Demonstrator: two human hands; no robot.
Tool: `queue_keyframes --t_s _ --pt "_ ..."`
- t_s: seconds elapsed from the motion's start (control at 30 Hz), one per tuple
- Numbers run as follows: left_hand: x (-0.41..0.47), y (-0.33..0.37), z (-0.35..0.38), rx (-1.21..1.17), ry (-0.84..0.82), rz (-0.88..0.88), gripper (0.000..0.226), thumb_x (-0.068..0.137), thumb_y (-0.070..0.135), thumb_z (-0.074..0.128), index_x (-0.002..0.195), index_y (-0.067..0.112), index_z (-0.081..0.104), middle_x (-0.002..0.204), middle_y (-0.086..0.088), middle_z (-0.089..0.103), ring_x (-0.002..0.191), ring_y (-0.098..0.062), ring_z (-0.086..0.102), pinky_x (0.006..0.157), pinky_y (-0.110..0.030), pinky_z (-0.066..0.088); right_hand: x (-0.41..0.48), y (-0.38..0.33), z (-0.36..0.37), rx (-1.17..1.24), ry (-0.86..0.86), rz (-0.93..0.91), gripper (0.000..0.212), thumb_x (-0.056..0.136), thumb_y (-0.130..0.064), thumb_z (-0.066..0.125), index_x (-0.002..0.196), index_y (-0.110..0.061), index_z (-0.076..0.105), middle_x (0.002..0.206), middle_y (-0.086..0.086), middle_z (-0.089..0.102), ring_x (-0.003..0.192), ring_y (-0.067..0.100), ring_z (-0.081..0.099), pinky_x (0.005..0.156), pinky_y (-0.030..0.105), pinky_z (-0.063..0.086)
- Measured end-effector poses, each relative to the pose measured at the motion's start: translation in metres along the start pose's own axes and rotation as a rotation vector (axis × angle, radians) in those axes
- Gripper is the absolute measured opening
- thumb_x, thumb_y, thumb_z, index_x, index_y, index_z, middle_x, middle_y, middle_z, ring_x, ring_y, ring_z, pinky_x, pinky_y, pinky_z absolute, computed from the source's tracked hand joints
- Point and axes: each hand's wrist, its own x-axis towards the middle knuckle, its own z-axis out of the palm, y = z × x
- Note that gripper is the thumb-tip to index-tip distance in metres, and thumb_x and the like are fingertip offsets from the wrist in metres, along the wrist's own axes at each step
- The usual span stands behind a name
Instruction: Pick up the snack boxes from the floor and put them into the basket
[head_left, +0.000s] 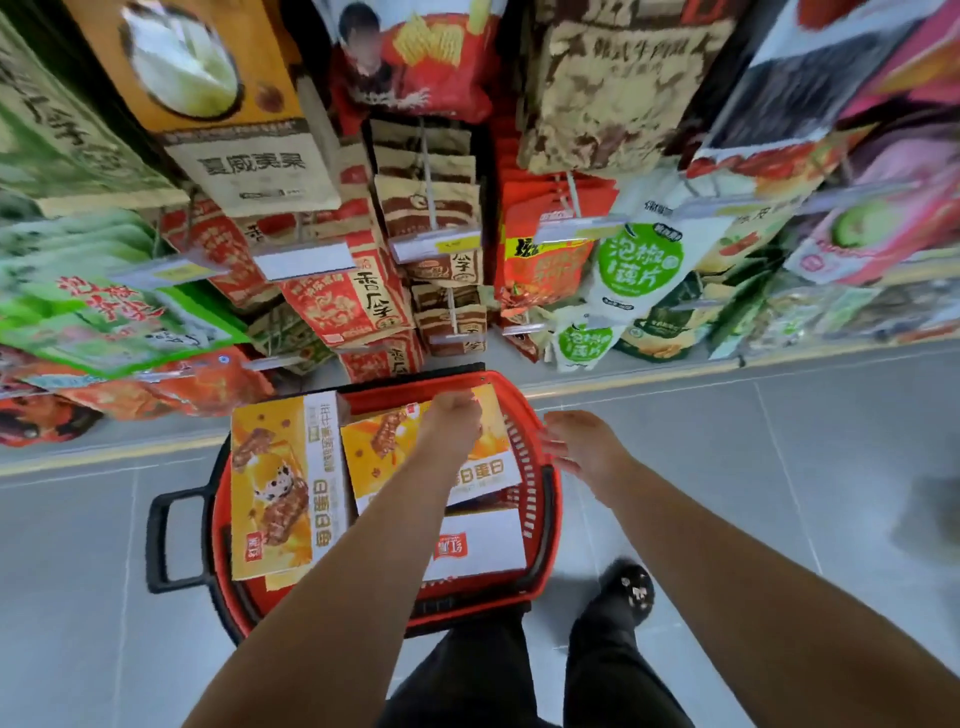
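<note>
Three snack boxes (275, 483) fill a red basket (542, 499) on the floor (779, 467); left hand (452, 423) grips the top box (379, 457), right hand (579, 447) released beside the rim.

Grey tiled floor (779, 467), big pale tiles with thin grout lines, a bit glossy under bright, even light. A yellow strip (104, 457) runs along the foot of the shelving (675, 364). The shelving is crammed with snack bags hanging on metal pegs (427, 171), with price tags (304, 260) at the peg tips. Brown bags (426, 208) sit in the middle, red bags (545, 265) right beside them, and white-and-green bags (639, 265) further right. There's a dark smudge (930, 519) on the floor at the far right, maybe a shadow, too blurry to call.
</note>
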Motion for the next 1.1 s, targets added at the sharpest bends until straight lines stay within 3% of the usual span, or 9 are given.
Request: queue_keyframes --t_s 0.1,0.2,0.33,0.47,0.6,0.77,0.87,0.97,1.1 --pt "-0.020 0.042 0.033 0.033 -0.003 0.168 0.027 0.096 0.023 0.044 0.114 0.015 0.063 0.115 -0.012 0.065 0.104 -0.029 0.063 0.089 -0.036 0.049 -0.023 -0.004 -0.044 0.110 0.064 -0.127 0.014 0.097 -0.017 0.051 0.084 -0.017 0.053 0.081 0.003 0.059 0.069 0.013 0.054 0.067 0.023 0.042" --pt "-0.046 0.079 0.076 0.006 -0.102 0.315 0.012 0.092 0.018 0.053 0.092 0.020 0.065 0.107 -0.014 0.068 0.104 -0.028 0.063 0.087 -0.036 0.048 -0.047 -0.008 -0.097 0.229 0.161 -0.247 0.013 0.096 -0.019 0.053 0.084 -0.017 0.054 0.078 0.003 0.058 0.067 0.013 0.053 0.066 0.023 0.041" --pt "-0.093 0.112 0.149 0.025 -0.232 0.444 0.010 0.090 0.020 0.055 0.089 0.029 0.060 0.100 -0.005 0.067 0.094 -0.021 0.062 0.069 -0.027 0.047 -0.080 0.004 -0.177 0.376 0.284 -0.337 0.007 0.094 -0.020 0.056 0.092 -0.013 0.057 0.080 0.002 0.061 0.071 0.013 0.057 0.069 0.024 0.044" --pt "-0.142 0.122 0.224 0.120 -0.346 0.518 0.015 0.090 0.021 0.050 0.097 0.025 0.062 0.086 0.002 0.062 0.088 -0.018 0.058 0.077 -0.026 0.039 -0.109 0.022 -0.258 0.488 0.407 -0.404 0.009 0.093 -0.020 0.056 0.086 -0.013 0.056 0.079 0.002 0.060 0.071 0.013 0.057 0.068 0.023 0.045" --pt "-0.197 0.126 0.310 0.182 -0.427 0.550 0.017 0.081 0.033 0.051 0.066 0.026 0.053 0.081 -0.002 0.058 0.081 -0.022 0.059 0.074 -0.030 0.037 -0.136 0.051 -0.349 0.536 0.509 -0.459 0.009 0.092 -0.021 0.058 0.087 -0.013 0.056 0.080 0.002 0.061 0.070 0.012 0.057 0.068 0.024 0.045" --pt "-0.242 0.130 0.406 0.198 -0.549 0.523 0.020 0.092 0.016 0.054 0.111 0.016 0.062 0.095 0.002 0.062 0.080 -0.011 0.060 0.081 -0.027 0.047 -0.156 0.088 -0.442 0.620 0.603 -0.486 0.010 0.091 -0.023 0.059 0.087 -0.014 0.055 0.081 0.001 0.061 0.070 0.012 0.057 0.068 0.025 0.043" --pt "-0.257 0.136 0.451 0.252 -0.592 0.558 0.025 0.092 0.012 0.053 0.116 0.011 0.061 0.095 -0.001 0.061 0.076 -0.010 0.058 0.067 -0.019 0.042 -0.159 0.107 -0.480 0.707 0.642 -0.476 0.013 0.091 -0.021 0.059 0.079 -0.017 0.055 0.079 0.001 0.061 0.069 0.013 0.056 0.067 0.026 0.042" --pt "-0.259 0.138 0.491 0.305 -0.610 0.545 0.022 0.090 0.014 0.055 0.110 0.016 0.063 0.080 0.004 0.061 0.088 -0.017 0.059 0.075 -0.027 0.042 -0.156 0.124 -0.511 0.769 0.672 -0.464 0.011 0.091 -0.021 0.060 0.082 -0.015 0.056 0.080 0.003 0.061 0.069 0.014 0.056 0.067 0.026 0.042" --pt "-0.256 0.148 0.550 0.384 -0.663 0.567 0.013 0.089 0.020 0.053 0.098 0.027 0.060 0.088 0.004 0.063 0.086 -0.014 0.061 0.077 -0.028 0.040 -0.145 0.137 -0.557 0.839 0.740 -0.435 0.013 0.091 -0.020 0.060 0.081 -0.014 0.056 0.081 0.005 0.060 0.069 0.015 0.055 0.066 0.026 0.043"
